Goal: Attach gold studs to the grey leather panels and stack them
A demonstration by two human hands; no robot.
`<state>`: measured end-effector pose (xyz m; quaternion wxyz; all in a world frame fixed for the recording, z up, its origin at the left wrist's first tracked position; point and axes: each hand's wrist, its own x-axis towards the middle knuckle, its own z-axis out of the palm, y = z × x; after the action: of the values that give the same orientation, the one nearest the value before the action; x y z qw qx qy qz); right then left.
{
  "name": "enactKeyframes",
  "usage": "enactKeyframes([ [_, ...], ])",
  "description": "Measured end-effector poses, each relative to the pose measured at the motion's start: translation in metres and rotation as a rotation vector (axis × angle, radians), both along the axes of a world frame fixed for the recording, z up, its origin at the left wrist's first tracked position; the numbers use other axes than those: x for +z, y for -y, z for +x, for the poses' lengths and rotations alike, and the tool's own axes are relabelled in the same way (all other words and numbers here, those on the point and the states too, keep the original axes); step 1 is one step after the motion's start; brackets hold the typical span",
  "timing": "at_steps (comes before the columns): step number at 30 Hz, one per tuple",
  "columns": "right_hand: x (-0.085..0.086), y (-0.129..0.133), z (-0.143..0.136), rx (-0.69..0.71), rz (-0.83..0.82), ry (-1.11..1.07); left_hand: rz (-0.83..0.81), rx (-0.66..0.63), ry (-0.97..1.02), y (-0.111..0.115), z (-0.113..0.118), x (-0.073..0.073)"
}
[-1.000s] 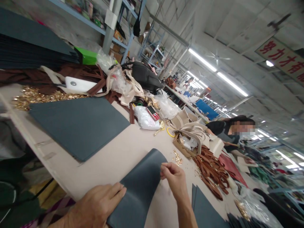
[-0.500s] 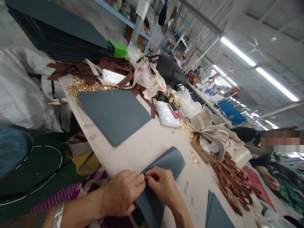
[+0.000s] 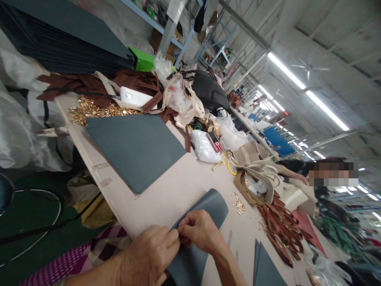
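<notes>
A dark grey sheet (image 3: 212, 206) of smooth, leather-like material lies curled over on the table in front of me. My left hand (image 3: 154, 250) is closed around its near edge, thumb underneath. Against that same edge, fingertips touching the left ones, my right hand (image 3: 199, 232) is closed in a pinch; whatever sits between its fingers is hidden. A stack of flat grey sheets (image 3: 137, 151) lies beyond my hands to the left. Small gold metal pieces (image 3: 238, 203) are scattered to the right of the curled sheet.
Further grey sheets (image 3: 266, 264) lie at the lower right, near brown straps (image 3: 281, 226) and a cardboard box (image 3: 248, 188). A gold hardware pile (image 3: 89, 111), a white device (image 3: 137, 97) and a red phone (image 3: 214, 142) are farther back. A co-worker (image 3: 293, 172) is at the right.
My view has shifted slightly, so the table's contents appear farther left. Both hands stay closed at the sheet's edge, and the right hand's fingers have turned a little.
</notes>
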<state>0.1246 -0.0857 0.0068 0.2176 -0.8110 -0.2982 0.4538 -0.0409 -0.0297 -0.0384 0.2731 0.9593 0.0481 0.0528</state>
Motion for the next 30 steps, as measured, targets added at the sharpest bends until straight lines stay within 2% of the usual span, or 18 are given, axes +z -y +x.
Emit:
enactKeyframes([
  [4, 0.009, -0.011, 0.005, 0.04, -0.108, -0.036, 0.002, 0.001, -0.031, -0.001, 0.0, 0.0],
  [8, 0.011, -0.016, 0.006, 0.085, -0.163, 0.01, -0.003, -0.001, -0.012, -0.001, 0.001, -0.001],
  [10, 0.011, -0.012, 0.001, 0.073, -0.117, 0.082, 0.003, 0.007, 0.011, 0.0, 0.001, -0.002],
  [13, 0.009, 0.005, -0.008, 0.036, 0.053, 0.229, 0.057, 0.061, 0.092, 0.001, -0.002, -0.009],
  [16, 0.004, 0.035, -0.009, -0.073, 0.262, 0.518, 0.154, 0.105, 0.254, -0.002, -0.005, -0.031],
  [18, -0.001, 0.059, -0.006, -0.232, 0.34, 0.751, 0.177, 0.12, 0.375, -0.004, -0.003, -0.049],
  [19, -0.005, 0.071, -0.004, -0.319, 0.362, 0.812, 0.169, 0.126, 0.422, -0.005, -0.001, -0.057],
  [21, -0.011, 0.09, 0.0, -0.452, 0.386, 0.745, 0.118, 0.122, 0.466, -0.003, 0.004, -0.064],
  [23, -0.017, 0.103, 0.004, -0.503, 0.429, 0.577, 0.04, 0.085, 0.459, 0.004, 0.008, -0.059],
  [25, -0.016, 0.115, 0.01, -0.518, 0.508, 0.479, -0.067, 0.057, 0.408, 0.016, 0.009, -0.043],
  [28, 0.004, 0.152, 0.029, -0.566, 0.583, 0.526, -0.318, 0.072, 0.256, 0.034, 0.004, -0.015],
  [30, 0.024, 0.201, 0.054, -0.61, 0.484, 0.7, -0.511, 0.116, 0.164, 0.04, -0.001, -0.001],
])
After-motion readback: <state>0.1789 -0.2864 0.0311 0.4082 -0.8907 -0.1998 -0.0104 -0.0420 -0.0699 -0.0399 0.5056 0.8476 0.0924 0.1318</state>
